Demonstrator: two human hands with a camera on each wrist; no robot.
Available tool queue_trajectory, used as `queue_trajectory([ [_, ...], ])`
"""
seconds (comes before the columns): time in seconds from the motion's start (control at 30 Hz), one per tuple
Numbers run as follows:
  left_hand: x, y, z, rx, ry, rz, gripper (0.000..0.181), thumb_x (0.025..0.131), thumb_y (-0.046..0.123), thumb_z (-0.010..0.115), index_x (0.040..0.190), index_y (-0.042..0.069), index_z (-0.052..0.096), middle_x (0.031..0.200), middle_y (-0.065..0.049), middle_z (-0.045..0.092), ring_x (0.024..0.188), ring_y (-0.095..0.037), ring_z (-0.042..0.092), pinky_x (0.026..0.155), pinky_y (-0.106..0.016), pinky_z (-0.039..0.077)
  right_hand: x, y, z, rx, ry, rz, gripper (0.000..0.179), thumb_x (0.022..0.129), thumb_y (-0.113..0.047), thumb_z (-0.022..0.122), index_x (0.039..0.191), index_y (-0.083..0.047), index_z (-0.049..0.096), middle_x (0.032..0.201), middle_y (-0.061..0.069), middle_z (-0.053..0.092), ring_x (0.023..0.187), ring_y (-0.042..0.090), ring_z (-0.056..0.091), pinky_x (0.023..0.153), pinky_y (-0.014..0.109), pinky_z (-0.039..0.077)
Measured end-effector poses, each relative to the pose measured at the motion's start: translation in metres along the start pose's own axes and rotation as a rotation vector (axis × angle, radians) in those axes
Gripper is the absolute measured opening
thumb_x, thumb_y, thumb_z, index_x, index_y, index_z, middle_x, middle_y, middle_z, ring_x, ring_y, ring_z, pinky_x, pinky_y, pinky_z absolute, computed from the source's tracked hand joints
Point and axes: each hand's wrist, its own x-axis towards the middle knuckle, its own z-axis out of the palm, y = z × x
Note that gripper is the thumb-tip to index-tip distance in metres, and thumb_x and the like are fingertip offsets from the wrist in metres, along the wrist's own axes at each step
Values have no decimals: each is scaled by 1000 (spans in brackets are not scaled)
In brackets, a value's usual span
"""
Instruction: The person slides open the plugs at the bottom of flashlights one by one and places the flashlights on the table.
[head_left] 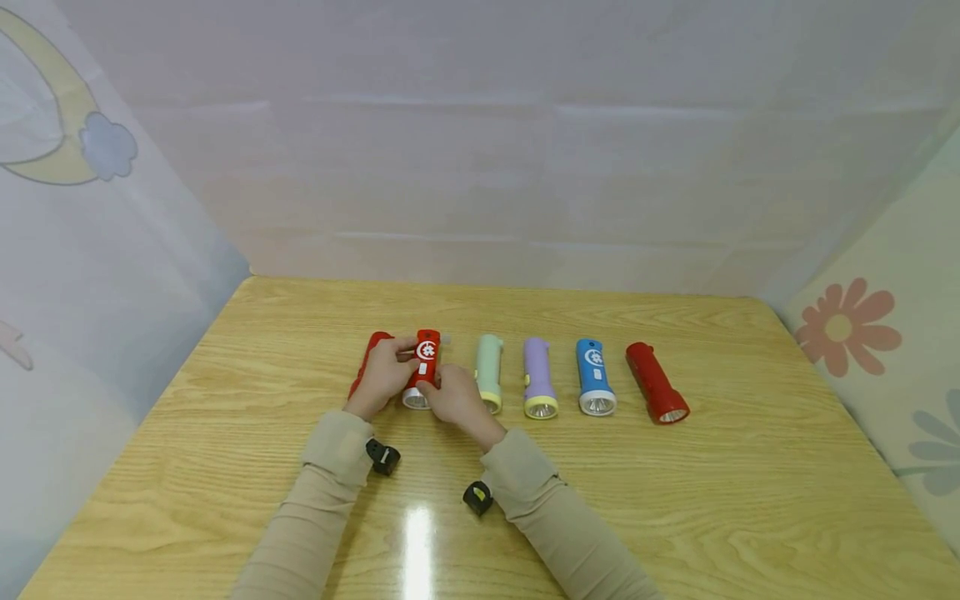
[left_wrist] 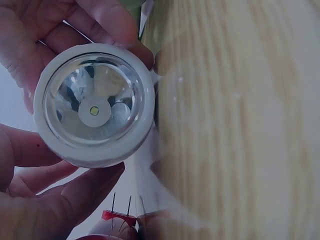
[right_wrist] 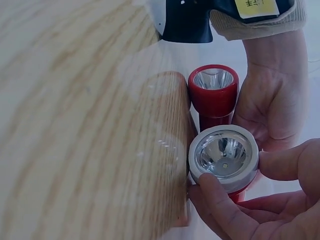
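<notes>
A red flashlight with a white rim [head_left: 427, 354] lies on the wooden table, its lens facing the front edge. My left hand [head_left: 384, 377] holds its left side, fingers reaching over near the tail. From the right, my right hand [head_left: 459, 398] pinches it near the head; in the right wrist view the thumb and fingers touch the white rim [right_wrist: 224, 159]. Just left of it, partly under my left hand, lies an all-red flashlight [right_wrist: 214, 95]. Two thin metal prongs [left_wrist: 121, 203] stick out of a red part in the left wrist view.
To the right stand in a row a green flashlight [head_left: 489, 362], a purple flashlight [head_left: 537, 367], a blue flashlight [head_left: 591, 372] and another red flashlight [head_left: 654, 382], lying on the table [head_left: 675, 500]. A pale cloth wall [head_left: 487, 192] rises behind the table.
</notes>
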Motion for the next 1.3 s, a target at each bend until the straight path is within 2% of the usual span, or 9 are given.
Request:
queue_trajectory([
  [0.3, 1, 2, 1, 42, -14, -28, 38, 85, -10, 51, 123, -12, 49, 120, -28, 52, 107, -36, 54, 85, -41, 48, 2, 0, 0, 33, -23, 35, 23, 91, -17, 55, 74, -2, 56, 54, -1, 36, 45, 11, 33, 41, 21, 25],
  [0.6, 1, 2, 0, 75, -41, -49, 39, 84, -11, 50, 123, -12, 49, 122, -26, 51, 109, -34, 53, 86, -40, 47, 3, 1, 0, 31, -20, 19, 22, 91, -17, 55, 75, -1, 58, 55, -2, 36, 47, 11, 32, 42, 21, 25],
  [0.8, 3, 2, -1, 91, -65, -33, 41, 84, -11, 49, 125, -12, 47, 124, -26, 50, 111, -35, 51, 88, -41, 45, 3, 2, 0, 42, -18, 2, 20, 91, -16, 55, 79, -1, 59, 55, -2, 37, 46, 11, 34, 41, 21, 26],
  [1.07, 0, 9, -2, 103, -91, -14, 41, 85, -9, 48, 126, -11, 47, 127, -25, 48, 112, -34, 51, 88, -40, 45, -1, 0, -6, -11, -18, -14, 24, 92, -17, 54, 72, -3, 56, 53, -2, 39, 45, 10, 36, 39, 20, 27],
  [1.2, -2, 13, -3, 118, -93, -5, 40, 88, -5, 48, 127, -10, 45, 128, -26, 47, 112, -35, 51, 86, -39, 47, -6, -3, -13, -73, 5, -54, 21, 90, -17, 55, 77, 0, 58, 59, 3, 47, 50, 14, 42, 42, 23, 32],
  [1.3, -3, 15, -5, 150, -87, -11, 39, 91, 1, 48, 129, -6, 46, 127, -24, 48, 111, -34, 52, 83, -38, 49, -11, -5, -19, -102, 32, -87, 24, 89, -17, 57, 92, 6, 61, 74, 11, 60, 64, 19, 55, 52, 27, 44],
])
